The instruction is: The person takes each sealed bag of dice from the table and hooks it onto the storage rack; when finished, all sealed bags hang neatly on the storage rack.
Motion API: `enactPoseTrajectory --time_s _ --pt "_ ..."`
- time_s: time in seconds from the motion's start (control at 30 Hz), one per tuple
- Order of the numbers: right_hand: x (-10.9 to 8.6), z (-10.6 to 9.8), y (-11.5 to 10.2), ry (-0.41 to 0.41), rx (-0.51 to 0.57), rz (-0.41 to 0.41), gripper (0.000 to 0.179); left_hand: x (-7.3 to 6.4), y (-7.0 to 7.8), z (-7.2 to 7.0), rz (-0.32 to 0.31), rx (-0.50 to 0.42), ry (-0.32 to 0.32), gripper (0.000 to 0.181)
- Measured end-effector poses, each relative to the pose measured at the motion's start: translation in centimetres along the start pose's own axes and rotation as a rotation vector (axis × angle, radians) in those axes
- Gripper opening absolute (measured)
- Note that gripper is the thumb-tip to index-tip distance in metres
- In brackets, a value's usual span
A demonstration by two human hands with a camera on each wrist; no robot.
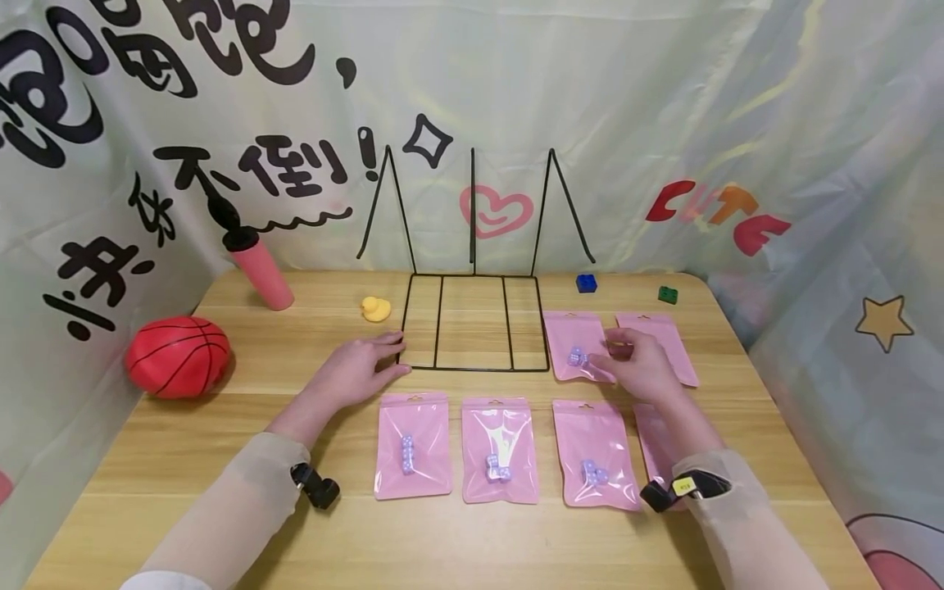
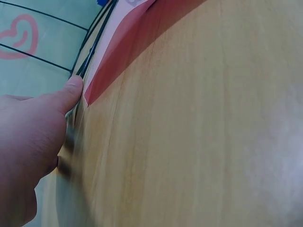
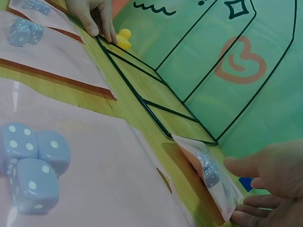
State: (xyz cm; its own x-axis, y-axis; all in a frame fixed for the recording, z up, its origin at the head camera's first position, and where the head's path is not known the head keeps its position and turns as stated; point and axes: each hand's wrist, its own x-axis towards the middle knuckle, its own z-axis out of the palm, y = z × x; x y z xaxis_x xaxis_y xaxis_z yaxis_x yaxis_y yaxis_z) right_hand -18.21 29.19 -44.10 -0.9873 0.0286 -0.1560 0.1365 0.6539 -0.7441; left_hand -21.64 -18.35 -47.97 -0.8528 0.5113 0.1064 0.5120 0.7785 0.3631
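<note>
A black wire rack (image 1: 472, 369) stands at the back middle of the wooden table. My left hand (image 1: 361, 369) touches its front left corner, thumb and fingers extended; the thumb (image 2: 71, 92) lies along the wire. Just right of the rack is a pink zip bag (image 1: 568, 332) with pale blue dice (image 1: 578, 356) showing through it. My right hand (image 1: 640, 360) is at that bag's right edge, with the thumb apart from the fingers. A second pink bag (image 1: 678, 360) is partly hidden behind this hand.
Nearer me lie several more pink bags (image 1: 413, 410), one partly under my right forearm. A yellow duck (image 1: 376, 309) sits left of the rack. A red ball (image 1: 179, 357) and a pink cylinder (image 1: 261, 274) stand far left; blue (image 1: 586, 283) and green (image 1: 667, 294) bricks lie back right.
</note>
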Motion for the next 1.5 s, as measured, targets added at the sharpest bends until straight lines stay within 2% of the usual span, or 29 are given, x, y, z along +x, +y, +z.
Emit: enactPoseTrajectory --time_s 0.2,0.6,0.67,0.83,1.0,1.13,1.2,1.4,1.5 --pt "0.5 0.3 -0.2 0.012 -0.015 0.066 0.067 -0.1 0.1 0.1 -0.004 -0.004 0.010 0.056" --pt "1.2 0.5 -0.6 0.022 0.016 0.189 0.080 0.0 0.1 0.3 -0.004 -0.010 0.021 0.056" --pt "1.3 0.5 -0.6 0.020 0.038 0.201 0.077 0.0 0.2 0.3 -0.005 -0.011 0.021 0.055" --pt "1.4 0.4 -0.5 0.005 0.103 0.220 0.055 -0.1 0.2 0.2 -0.010 -0.008 0.019 0.055" --pt "1.5 0.0 -0.6 -0.036 0.115 0.196 0.034 -0.1 0.1 0.3 -0.006 -0.013 0.016 0.055" --pt "1.3 -0.3 -0.9 -0.075 0.090 0.197 0.033 -0.2 -0.1 0.5 -0.010 -0.010 0.020 0.056" --pt "1.2 -0.3 -1.0 -0.089 0.110 0.215 0.035 -0.2 -0.2 0.5 -0.009 -0.011 0.025 0.055" --pt "0.8 -0.3 -1.4 -0.085 0.170 0.250 0.032 -0.2 -0.2 0.6 -0.004 -0.018 0.029 0.056" --pt "0.6 -0.3 -1.4 -0.079 0.161 0.226 0.032 0.0 -0.1 0.6 -0.005 -0.016 0.028 0.056"
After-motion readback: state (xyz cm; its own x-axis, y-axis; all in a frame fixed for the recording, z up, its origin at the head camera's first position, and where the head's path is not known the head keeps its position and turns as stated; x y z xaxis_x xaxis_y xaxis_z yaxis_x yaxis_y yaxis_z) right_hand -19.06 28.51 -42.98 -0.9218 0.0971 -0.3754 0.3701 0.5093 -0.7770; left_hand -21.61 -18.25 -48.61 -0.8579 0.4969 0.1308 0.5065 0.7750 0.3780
